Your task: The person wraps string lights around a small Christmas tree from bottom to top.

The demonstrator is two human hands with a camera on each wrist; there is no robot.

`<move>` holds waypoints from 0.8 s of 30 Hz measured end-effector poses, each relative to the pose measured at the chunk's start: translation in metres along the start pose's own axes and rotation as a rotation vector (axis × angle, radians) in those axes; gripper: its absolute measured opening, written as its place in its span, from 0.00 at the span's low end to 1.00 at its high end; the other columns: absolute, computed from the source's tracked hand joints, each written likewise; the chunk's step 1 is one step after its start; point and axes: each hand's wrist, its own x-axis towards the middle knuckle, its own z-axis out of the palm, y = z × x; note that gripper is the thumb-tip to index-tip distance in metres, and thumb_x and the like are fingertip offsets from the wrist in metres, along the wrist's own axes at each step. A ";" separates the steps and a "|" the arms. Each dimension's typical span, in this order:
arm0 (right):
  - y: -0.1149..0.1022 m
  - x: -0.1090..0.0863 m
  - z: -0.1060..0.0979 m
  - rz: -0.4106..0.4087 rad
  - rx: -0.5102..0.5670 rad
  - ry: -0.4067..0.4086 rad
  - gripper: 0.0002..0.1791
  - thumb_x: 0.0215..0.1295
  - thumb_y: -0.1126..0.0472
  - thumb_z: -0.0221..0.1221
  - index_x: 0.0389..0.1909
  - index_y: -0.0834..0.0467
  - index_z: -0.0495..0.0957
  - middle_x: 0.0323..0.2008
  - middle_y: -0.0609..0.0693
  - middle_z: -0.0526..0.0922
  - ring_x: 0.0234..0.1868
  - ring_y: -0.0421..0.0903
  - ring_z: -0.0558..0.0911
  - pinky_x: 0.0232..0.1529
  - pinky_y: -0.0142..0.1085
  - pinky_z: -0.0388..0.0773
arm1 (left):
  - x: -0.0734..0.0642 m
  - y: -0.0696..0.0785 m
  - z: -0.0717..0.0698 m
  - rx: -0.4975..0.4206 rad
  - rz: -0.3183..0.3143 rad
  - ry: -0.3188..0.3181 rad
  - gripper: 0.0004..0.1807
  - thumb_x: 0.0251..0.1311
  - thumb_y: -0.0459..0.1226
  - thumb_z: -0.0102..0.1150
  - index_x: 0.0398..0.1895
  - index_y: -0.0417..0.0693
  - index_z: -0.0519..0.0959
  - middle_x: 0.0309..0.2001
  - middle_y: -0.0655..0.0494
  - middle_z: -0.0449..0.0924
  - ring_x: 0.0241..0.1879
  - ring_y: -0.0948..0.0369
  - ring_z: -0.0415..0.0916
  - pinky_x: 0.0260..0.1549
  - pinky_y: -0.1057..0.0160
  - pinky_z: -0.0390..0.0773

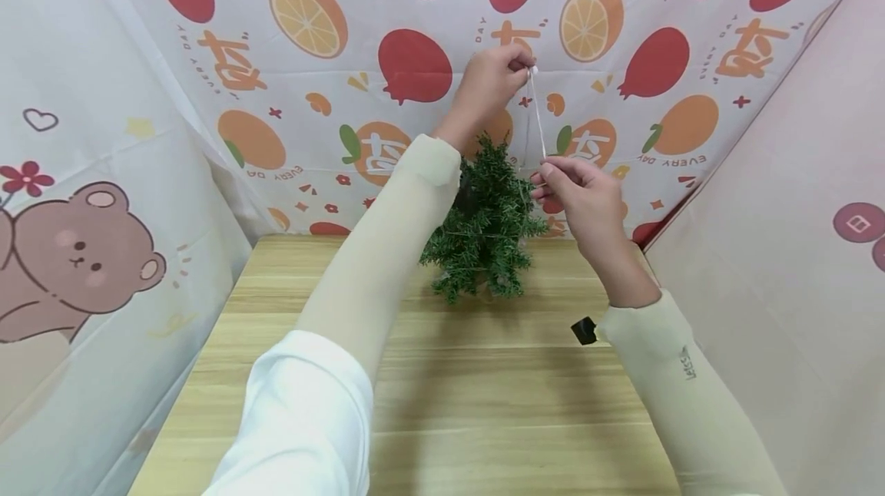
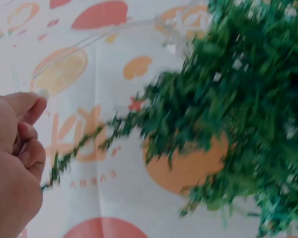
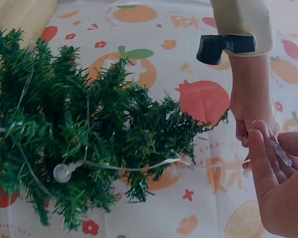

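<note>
A small green artificial Christmas tree [image 1: 487, 227] stands at the back of the wooden table. A thin clear string of lights [image 1: 538, 116] runs over it, with a round clear bulb [image 3: 62, 172] among the branches. Above the treetop, my left hand [image 1: 491, 85] pinches the string between thumb and fingertips; a small whitish piece [image 1: 534, 69] shows there. Lower and to the right, my right hand [image 1: 584, 196] pinches the string too, which stretches taut between both hands. A clear plastic-looking piece [image 3: 279, 152] shows between the right thumb and fingers. Its exact shape is unclear.
Behind the tree hangs a fruit-printed cloth [image 1: 415, 66]. A bear-printed cloth [image 1: 83, 250] closes the left side, and a pale curtain [image 1: 774, 196] the right. The wooden tabletop [image 1: 498, 404] extends toward me. A black wrist camera [image 1: 584, 331] sticks out from the right sleeve.
</note>
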 end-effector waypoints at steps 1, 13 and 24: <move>0.000 0.002 0.002 0.005 -0.003 -0.003 0.17 0.71 0.53 0.63 0.51 0.61 0.84 0.39 0.55 0.88 0.35 0.43 0.88 0.37 0.33 0.85 | 0.001 -0.003 -0.003 -0.003 -0.005 -0.018 0.12 0.74 0.40 0.55 0.54 0.52 0.84 0.50 0.57 0.85 0.47 0.64 0.80 0.46 0.68 0.76; -0.006 0.022 0.028 0.012 0.034 -0.060 0.16 0.72 0.55 0.61 0.51 0.62 0.83 0.38 0.55 0.87 0.35 0.44 0.88 0.38 0.33 0.84 | 0.002 -0.051 -0.020 -0.156 -0.176 -0.055 0.11 0.70 0.43 0.61 0.51 0.55 0.85 0.52 0.57 0.84 0.53 0.61 0.77 0.55 0.63 0.77; -0.020 0.028 0.076 -0.068 -0.006 -0.131 0.14 0.74 0.57 0.59 0.47 0.64 0.84 0.34 0.58 0.85 0.34 0.47 0.87 0.42 0.38 0.85 | -0.028 -0.092 -0.012 -0.391 -0.235 0.104 0.13 0.66 0.46 0.65 0.49 0.53 0.85 0.47 0.56 0.86 0.51 0.61 0.79 0.55 0.62 0.75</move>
